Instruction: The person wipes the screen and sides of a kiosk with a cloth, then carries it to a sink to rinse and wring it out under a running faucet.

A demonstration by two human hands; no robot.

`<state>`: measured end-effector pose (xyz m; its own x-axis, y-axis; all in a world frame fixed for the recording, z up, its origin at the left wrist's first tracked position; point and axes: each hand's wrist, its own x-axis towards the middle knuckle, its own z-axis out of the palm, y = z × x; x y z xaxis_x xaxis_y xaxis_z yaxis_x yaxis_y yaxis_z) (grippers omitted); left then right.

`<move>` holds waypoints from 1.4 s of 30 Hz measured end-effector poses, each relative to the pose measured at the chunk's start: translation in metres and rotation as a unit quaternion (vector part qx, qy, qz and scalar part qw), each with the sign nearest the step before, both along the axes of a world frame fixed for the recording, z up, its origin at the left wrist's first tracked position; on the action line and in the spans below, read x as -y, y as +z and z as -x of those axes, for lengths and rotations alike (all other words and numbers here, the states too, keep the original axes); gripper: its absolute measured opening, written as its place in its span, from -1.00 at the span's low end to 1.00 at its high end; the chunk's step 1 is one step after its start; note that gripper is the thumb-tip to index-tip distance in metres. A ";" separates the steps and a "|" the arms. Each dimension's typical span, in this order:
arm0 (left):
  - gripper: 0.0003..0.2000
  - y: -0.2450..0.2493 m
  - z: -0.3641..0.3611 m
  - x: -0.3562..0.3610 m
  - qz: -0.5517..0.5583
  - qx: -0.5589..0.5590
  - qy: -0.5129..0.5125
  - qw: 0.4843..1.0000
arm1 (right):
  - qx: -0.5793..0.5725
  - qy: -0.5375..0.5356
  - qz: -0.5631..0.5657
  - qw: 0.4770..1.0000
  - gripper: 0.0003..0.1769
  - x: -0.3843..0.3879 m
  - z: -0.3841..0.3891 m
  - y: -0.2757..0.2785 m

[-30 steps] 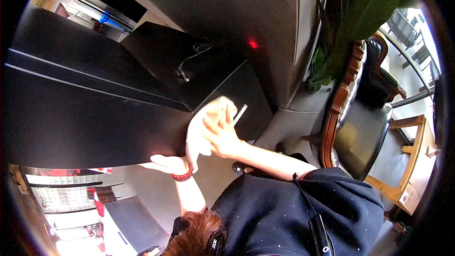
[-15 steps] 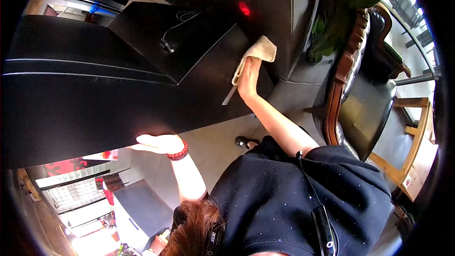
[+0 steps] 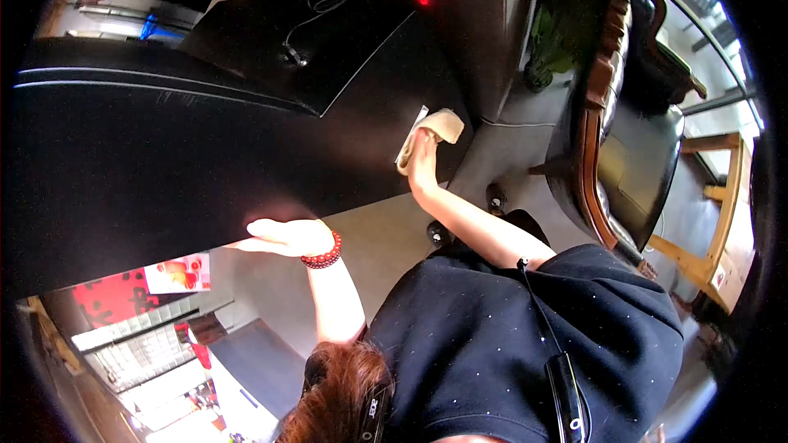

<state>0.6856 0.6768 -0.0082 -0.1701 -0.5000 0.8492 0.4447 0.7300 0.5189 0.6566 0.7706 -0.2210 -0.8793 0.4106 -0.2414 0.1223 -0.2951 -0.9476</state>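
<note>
My right hand (image 3: 422, 159) presses a folded beige cloth (image 3: 444, 125) on the black tabletop (image 3: 213, 172), near its right end. Beside the cloth, a thin pale strip (image 3: 423, 112) shows on the surface, partly covered by hand and cloth. At the front edge of the tabletop, my left hand (image 3: 287, 236) rests with its fingers stretched out and nothing in it. A red beaded bracelet (image 3: 322, 252) circles that wrist.
A raised black panel (image 3: 328, 49) with a thin cable (image 3: 289, 41) lies farther back. To the right stand a leather armchair (image 3: 632, 172), a plant (image 3: 550, 49) and a wooden frame (image 3: 722, 221). Lower left is a grey-topped table (image 3: 258, 369).
The cloth and my right hand have moved down, nearer the front edge, and the pale strip now shows above the hand. My left hand stays by the edge. The view has shifted slightly.
</note>
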 end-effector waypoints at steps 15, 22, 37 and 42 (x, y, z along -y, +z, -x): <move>-0.40 -0.007 -0.004 0.004 0.152 0.058 -0.084 0.983 | -0.329 0.107 -0.125 0.930 -0.39 0.037 -0.088 0.171; -0.38 0.005 -0.001 -0.001 0.166 0.029 -0.203 0.965 | -0.243 -0.002 -0.030 0.970 -0.45 0.061 -0.087 0.110; -0.45 0.009 0.000 0.001 0.311 -0.038 -0.121 0.942 | 0.071 -0.121 0.089 0.986 -0.37 0.049 -0.056 -0.003; -0.49 0.009 0.000 -0.004 0.295 -0.068 -0.135 0.943 | -0.137 -0.157 -0.011 0.978 -0.41 -0.004 0.017 0.053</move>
